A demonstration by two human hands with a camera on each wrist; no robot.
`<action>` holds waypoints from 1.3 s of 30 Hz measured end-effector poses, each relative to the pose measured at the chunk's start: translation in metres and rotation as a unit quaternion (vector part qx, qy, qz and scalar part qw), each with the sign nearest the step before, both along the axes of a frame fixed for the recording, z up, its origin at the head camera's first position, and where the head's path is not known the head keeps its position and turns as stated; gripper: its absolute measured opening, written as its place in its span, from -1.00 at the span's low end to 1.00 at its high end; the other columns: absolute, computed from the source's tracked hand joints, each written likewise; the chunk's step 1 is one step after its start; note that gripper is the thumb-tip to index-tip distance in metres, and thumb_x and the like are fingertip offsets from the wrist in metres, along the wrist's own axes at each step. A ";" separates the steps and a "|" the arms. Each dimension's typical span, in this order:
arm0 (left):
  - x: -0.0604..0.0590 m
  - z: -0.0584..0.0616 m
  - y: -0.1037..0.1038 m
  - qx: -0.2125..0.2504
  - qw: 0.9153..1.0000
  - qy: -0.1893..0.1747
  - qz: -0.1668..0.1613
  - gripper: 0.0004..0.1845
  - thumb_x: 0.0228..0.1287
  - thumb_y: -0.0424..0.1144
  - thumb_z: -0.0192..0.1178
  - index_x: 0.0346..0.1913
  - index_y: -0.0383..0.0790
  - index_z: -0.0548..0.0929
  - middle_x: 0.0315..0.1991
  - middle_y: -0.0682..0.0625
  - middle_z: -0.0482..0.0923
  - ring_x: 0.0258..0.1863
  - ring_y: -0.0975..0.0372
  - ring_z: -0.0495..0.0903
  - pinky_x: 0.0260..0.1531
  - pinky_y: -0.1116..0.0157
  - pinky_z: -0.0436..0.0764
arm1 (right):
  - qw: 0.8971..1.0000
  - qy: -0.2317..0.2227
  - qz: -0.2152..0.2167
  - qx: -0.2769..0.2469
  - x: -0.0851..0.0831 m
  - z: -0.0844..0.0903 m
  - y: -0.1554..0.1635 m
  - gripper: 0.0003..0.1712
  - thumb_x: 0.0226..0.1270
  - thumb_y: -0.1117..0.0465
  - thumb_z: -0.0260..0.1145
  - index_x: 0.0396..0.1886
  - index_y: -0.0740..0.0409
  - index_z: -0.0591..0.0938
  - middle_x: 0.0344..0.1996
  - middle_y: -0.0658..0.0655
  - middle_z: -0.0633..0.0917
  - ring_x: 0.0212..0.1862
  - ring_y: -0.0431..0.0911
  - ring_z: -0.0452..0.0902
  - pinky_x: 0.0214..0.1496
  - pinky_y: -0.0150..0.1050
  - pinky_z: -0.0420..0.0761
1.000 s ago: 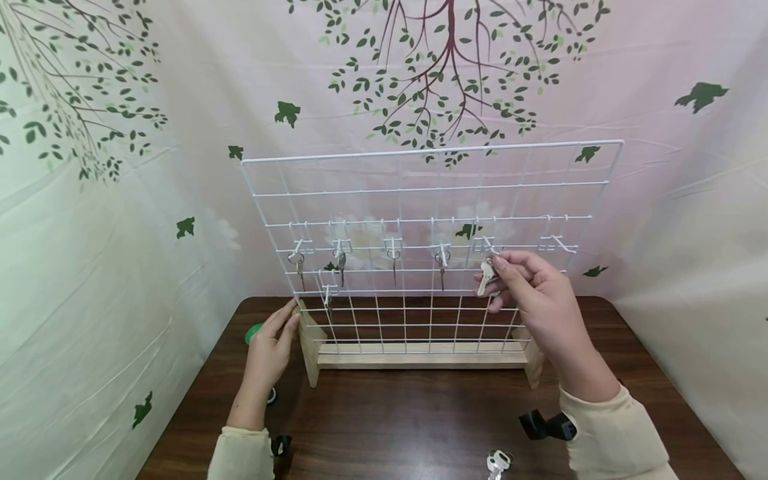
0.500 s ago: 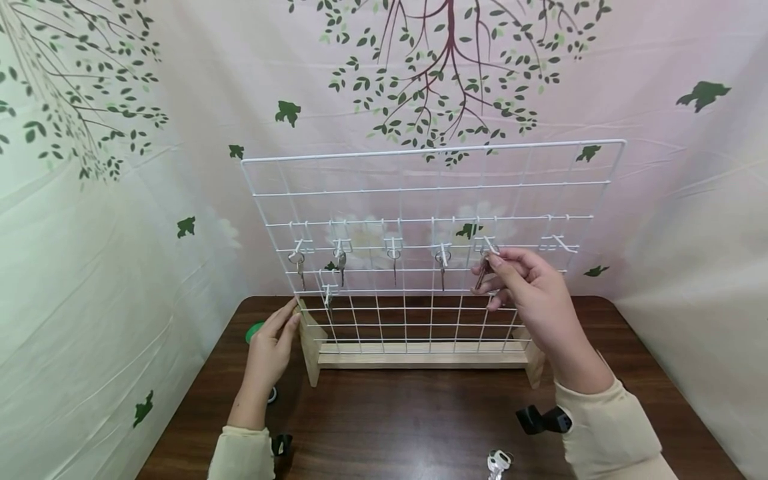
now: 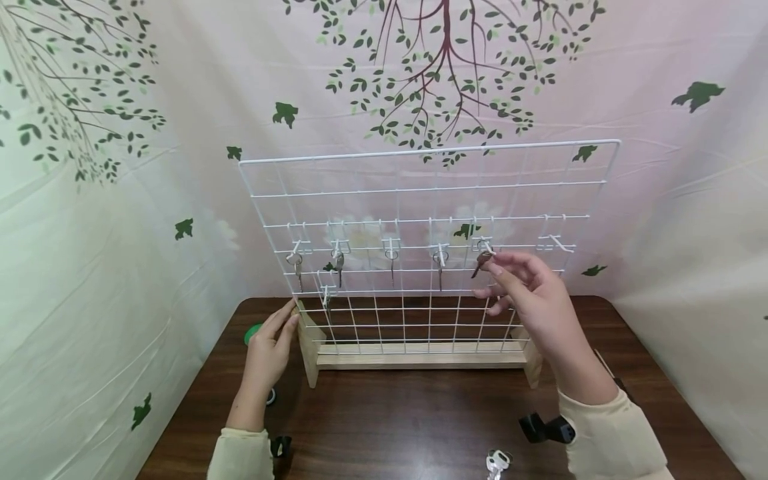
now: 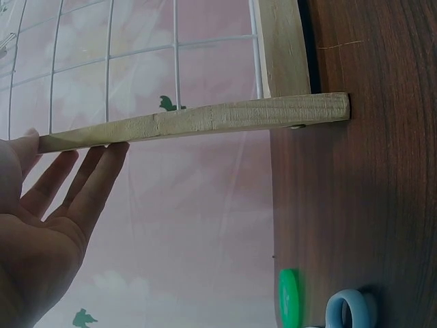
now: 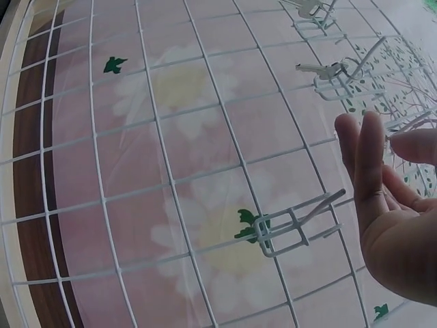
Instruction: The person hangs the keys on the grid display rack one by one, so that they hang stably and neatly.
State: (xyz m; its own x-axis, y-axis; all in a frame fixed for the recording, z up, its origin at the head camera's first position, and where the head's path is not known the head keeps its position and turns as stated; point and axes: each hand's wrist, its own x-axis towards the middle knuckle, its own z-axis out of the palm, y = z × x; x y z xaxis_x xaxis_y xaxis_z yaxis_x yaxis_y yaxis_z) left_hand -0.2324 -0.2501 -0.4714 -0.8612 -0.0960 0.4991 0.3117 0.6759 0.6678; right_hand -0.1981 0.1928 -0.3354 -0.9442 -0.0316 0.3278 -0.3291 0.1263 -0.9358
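My right hand (image 3: 534, 300) pinches a small key (image 3: 481, 264) between thumb and fingertips, right at a white wire hook (image 3: 482, 241). The key slants down to the left, and its ring overlaps the hook's prong. In the right wrist view the fingers of the right hand (image 5: 386, 205) hide this key. My left hand (image 3: 270, 350) holds the wooden side post (image 4: 184, 121) of a white wire grid rack (image 3: 429, 153), thumb on one face and fingertips on the other. Several keys, such as one on a ring (image 3: 298, 267), hang from hooks further left.
An unoccupied hook (image 3: 557, 244) sticks out at the grid's right end. A loose key (image 3: 496, 463) lies on the brown table (image 3: 396, 420) near the front. Beside the left hand are a green disc (image 4: 289, 297) and a pale blue ring (image 4: 348, 307). Patterned cloth hangs behind.
The key in my right hand has turned from showing its flat silver face to a darker, tilted view, and its lower end has risen toward the hook. The left hand stays put.
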 end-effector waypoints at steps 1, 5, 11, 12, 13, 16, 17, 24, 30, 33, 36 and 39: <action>0.000 0.000 0.000 0.000 1.000 0.001 0.001 -0.53 0.70 -0.13 0.12 0.54 0.00 0.53 0.45 -0.16 0.60 0.38 -0.12 0.64 0.19 -0.16 0.72 | 1.000 0.000 -0.006 0.011 0.003 0.000 0.000 -0.55 0.67 0.05 0.27 0.34 0.19 0.50 0.11 -0.17 0.79 -0.19 -0.16 0.88 -0.32 -0.24 0.83; 0.000 0.000 0.000 0.000 1.000 0.003 0.001 -0.54 0.70 -0.13 0.12 0.54 0.00 0.54 0.44 -0.17 0.61 0.38 -0.10 0.64 0.21 -0.15 0.71 | 0.998 0.009 -0.026 0.056 0.015 -0.004 0.001 -0.52 0.70 0.00 0.21 0.40 0.17 0.47 0.16 -0.22 0.77 -0.15 -0.14 0.87 -0.27 -0.21 0.85; 0.000 0.001 0.000 0.000 1.000 0.003 0.002 -0.54 0.69 -0.14 0.14 0.53 -0.02 0.56 0.43 -0.16 0.62 0.38 -0.11 0.64 0.21 -0.14 0.72 | 0.999 0.017 -0.020 0.034 0.034 -0.010 0.000 -0.61 0.70 0.09 0.22 0.35 0.13 0.51 0.14 -0.11 0.80 -0.17 -0.10 0.87 -0.27 -0.18 0.85; 0.000 0.001 0.000 0.000 1.000 0.003 0.003 -0.54 0.69 -0.15 0.14 0.53 -0.03 0.56 0.43 -0.17 0.62 0.38 -0.11 0.64 0.21 -0.15 0.72 | 0.999 0.016 -0.018 0.029 0.037 -0.012 -0.001 -0.63 0.70 0.11 0.23 0.34 0.13 0.52 0.12 -0.10 0.81 -0.17 -0.10 0.87 -0.27 -0.18 0.84; 0.000 0.001 0.001 0.001 1.000 0.005 0.003 -0.55 0.69 -0.15 0.14 0.52 -0.03 0.56 0.43 -0.17 0.62 0.38 -0.12 0.64 0.21 -0.16 0.71 | 0.999 0.015 -0.016 0.027 0.040 -0.013 -0.002 -0.64 0.70 0.13 0.23 0.33 0.13 0.52 0.11 -0.09 0.81 -0.17 -0.10 0.87 -0.28 -0.17 0.84; -0.001 0.001 0.001 0.003 1.000 0.009 0.002 -0.55 0.69 -0.18 0.13 0.52 -0.05 0.57 0.42 -0.20 0.62 0.38 -0.15 0.64 0.21 -0.20 0.70 | 0.999 0.017 -0.013 0.039 0.046 -0.019 -0.003 -0.68 0.71 0.17 0.21 0.31 0.15 0.53 0.08 -0.12 0.82 -0.18 -0.12 0.87 -0.29 -0.17 0.84; -0.001 0.001 0.001 0.003 1.000 0.011 0.001 -0.56 0.69 -0.19 0.13 0.51 -0.05 0.57 0.42 -0.21 0.62 0.38 -0.16 0.64 0.21 -0.21 0.69 | 0.999 0.017 -0.011 0.041 0.047 -0.022 -0.003 -0.69 0.71 0.18 0.20 0.30 0.16 0.53 0.06 -0.13 0.82 -0.18 -0.12 0.87 -0.29 -0.16 0.84; -0.001 0.003 0.001 0.003 1.000 0.009 -0.001 -0.55 0.69 -0.19 0.12 0.52 -0.06 0.56 0.42 -0.21 0.61 0.38 -0.16 0.63 0.22 -0.22 0.69 | 0.999 0.019 0.015 0.028 0.056 -0.047 -0.001 -0.72 0.68 0.31 0.21 0.27 0.16 0.55 -0.01 -0.15 0.84 -0.19 -0.15 0.86 -0.33 -0.15 0.83; -0.001 0.003 0.001 0.002 1.000 0.011 -0.002 -0.55 0.69 -0.20 0.13 0.52 -0.07 0.57 0.42 -0.22 0.62 0.38 -0.18 0.63 0.23 -0.23 0.67 | 1.000 0.001 0.021 0.012 0.061 -0.082 0.005 -0.70 0.64 0.40 0.21 0.26 0.26 0.54 -0.04 -0.11 0.83 -0.22 -0.14 0.85 -0.35 -0.13 0.84; -0.001 0.003 0.001 0.002 1.000 0.013 -0.004 -0.56 0.69 -0.20 0.13 0.51 -0.07 0.57 0.42 -0.23 0.62 0.38 -0.18 0.63 0.24 -0.24 0.67 | 0.997 -0.068 -0.009 0.037 0.062 -0.101 0.009 -0.66 0.63 0.32 0.27 0.28 0.33 0.53 -0.08 -0.03 0.78 -0.25 -0.13 0.84 -0.32 -0.12 0.86; -0.001 0.003 0.002 0.002 1.000 0.014 -0.003 -0.56 0.69 -0.21 0.13 0.51 -0.08 0.57 0.41 -0.23 0.62 0.37 -0.18 0.63 0.23 -0.23 0.67 | 0.985 -0.160 -0.033 0.062 0.065 -0.118 0.012 -0.59 0.62 0.22 0.32 0.29 0.35 0.53 -0.06 0.09 0.76 -0.26 -0.12 0.82 -0.29 -0.14 0.87; -0.001 0.003 0.001 0.002 1.000 0.013 -0.003 -0.56 0.68 -0.21 0.14 0.51 -0.08 0.57 0.41 -0.23 0.62 0.37 -0.17 0.63 0.22 -0.23 0.68 | 0.970 -0.225 -0.042 0.083 0.068 -0.133 0.015 -0.55 0.61 0.20 0.34 0.28 0.41 0.52 -0.01 0.23 0.76 -0.28 -0.09 0.82 -0.30 -0.16 0.86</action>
